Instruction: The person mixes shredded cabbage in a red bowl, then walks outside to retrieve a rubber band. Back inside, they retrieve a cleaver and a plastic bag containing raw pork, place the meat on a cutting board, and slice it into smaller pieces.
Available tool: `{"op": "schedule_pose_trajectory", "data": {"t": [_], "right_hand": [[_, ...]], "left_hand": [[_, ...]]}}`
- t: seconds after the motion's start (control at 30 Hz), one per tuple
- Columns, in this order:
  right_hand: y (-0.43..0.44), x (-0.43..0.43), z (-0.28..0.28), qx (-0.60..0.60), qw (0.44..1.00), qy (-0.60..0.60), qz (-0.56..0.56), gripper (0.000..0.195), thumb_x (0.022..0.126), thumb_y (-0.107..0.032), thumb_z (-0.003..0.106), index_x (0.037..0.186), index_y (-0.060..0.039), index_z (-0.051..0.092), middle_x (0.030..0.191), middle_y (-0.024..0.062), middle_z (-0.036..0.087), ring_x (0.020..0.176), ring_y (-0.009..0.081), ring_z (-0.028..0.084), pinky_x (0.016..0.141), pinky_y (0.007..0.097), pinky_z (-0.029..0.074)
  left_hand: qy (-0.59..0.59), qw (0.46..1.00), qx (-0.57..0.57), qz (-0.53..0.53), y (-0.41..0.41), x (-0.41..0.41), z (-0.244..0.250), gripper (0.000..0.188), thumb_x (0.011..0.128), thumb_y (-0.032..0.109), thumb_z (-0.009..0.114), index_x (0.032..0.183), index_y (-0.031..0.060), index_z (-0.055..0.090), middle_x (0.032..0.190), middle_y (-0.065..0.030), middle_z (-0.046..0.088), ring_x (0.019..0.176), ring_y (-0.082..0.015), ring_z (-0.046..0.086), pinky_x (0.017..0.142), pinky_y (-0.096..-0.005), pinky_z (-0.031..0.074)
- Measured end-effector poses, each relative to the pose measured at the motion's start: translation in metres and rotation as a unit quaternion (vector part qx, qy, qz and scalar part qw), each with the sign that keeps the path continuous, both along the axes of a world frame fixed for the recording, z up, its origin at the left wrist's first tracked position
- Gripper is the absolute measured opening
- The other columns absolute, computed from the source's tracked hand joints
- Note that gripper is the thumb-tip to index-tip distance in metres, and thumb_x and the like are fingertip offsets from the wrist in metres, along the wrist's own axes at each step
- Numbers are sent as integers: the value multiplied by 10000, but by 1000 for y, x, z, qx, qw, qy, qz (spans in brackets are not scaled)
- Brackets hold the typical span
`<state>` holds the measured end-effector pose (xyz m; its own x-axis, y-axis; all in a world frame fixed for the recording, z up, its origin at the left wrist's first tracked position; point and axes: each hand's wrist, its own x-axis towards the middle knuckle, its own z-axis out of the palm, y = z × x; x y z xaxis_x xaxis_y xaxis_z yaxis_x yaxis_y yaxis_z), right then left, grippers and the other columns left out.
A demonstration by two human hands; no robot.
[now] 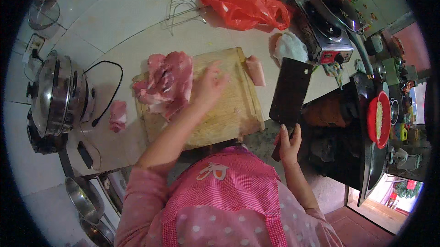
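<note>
My right hand (290,144) grips the handle of a dark metal cleaver (290,90). Its broad blade points up and away from me, off the right side of a wooden cutting board (223,116). Above the board hovers my left hand (213,80), slightly blurred, fingers apart, with nothing visible in it. Just left of that hand, a large piece of raw meat (172,75) lies on the board, overlapping its left edge. One small meat piece (255,71) rests against the right side of the board. Another small piece (118,115) sits on the counter to the left.
At the back lie a wire rack (184,8) and a red plastic bag (245,4). A white cloth or bag (291,48) sits beside a portable stove (331,46) with a wok (328,3). An electric pot (51,95) stands left; a red basin (379,120) is far right.
</note>
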<state>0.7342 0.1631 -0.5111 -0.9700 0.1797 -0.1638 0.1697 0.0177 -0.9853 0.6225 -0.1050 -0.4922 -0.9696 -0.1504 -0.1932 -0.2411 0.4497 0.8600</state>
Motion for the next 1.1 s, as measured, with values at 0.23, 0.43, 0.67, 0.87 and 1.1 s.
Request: {"op": "schedule_pose_trajectory", "data": {"t": [0.23,0.43,0.67,0.87,1.1], "right_hand": [[51,-29,-6,-45,998,-38,-38,144,910,-116,564,964,-58,443,644,5,500,489,84,461,434,232,386],[68,-47,-10,-64,996,-52,-28,151,911,-120,564,963,-52,440,655,11,515,498,88,476,443,234,399],[71,-68,-23,2,994,2,112,136,900,-108,574,923,-23,470,613,6,531,514,72,496,463,233,398],[32,-60,-25,-8,985,-42,170,137,886,-91,591,946,-21,490,623,0,527,503,67,471,460,231,400],[-7,-41,-27,-34,974,-34,221,147,883,-105,608,939,-29,496,697,3,546,545,58,472,471,225,397]], "left_hand": [[-64,952,-283,-96,124,-92,-31,621,752,234,700,1292,97,426,1144,-171,543,1085,-295,527,856,-428,456],[-32,949,310,-51,36,-97,-74,563,738,65,682,1256,67,460,1153,-59,501,993,-172,531,807,-319,475],[107,992,54,42,-54,-9,15,384,868,92,606,1236,43,506,1059,-43,593,957,-111,552,794,-249,459],[40,955,5,293,-95,126,-14,336,820,110,667,1115,26,527,1058,-66,578,973,-142,540,801,-279,454],[80,936,-275,205,-42,138,-44,772,643,309,814,1269,75,428,1329,-191,350,1174,-357,410,950,-441,382]]}}
